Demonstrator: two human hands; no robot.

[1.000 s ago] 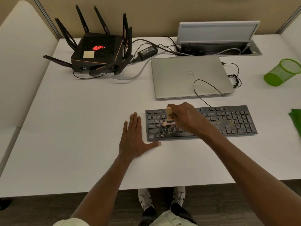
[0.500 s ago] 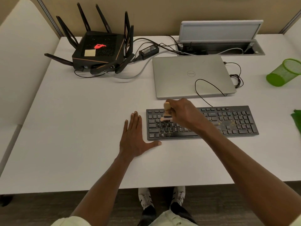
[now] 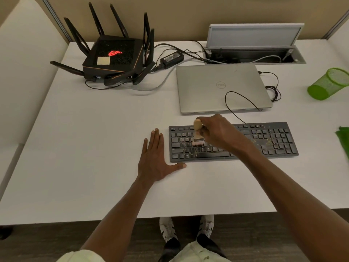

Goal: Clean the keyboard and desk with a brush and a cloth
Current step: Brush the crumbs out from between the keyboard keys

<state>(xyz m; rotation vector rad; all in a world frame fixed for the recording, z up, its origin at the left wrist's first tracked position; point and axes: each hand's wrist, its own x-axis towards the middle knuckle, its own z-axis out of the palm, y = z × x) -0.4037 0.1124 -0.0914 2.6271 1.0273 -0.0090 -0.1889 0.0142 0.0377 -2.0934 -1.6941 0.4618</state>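
Gripping brush in right hand, pressing bristles onto keyboard; resting left hand flat, fingers straight, on desk beside it

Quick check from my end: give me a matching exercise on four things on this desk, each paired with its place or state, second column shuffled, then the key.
Things:
1. brush
2. left hand
3. laptop
4. mesh cup

Places or states:
A. lying on its side at the desk's right edge
B. closed, behind the keyboard
C. flat on the desk, just left of the keyboard
D. gripped by the right hand, bristles on the keys

Pairs: 1-D, 2-C, 3-B, 4-A
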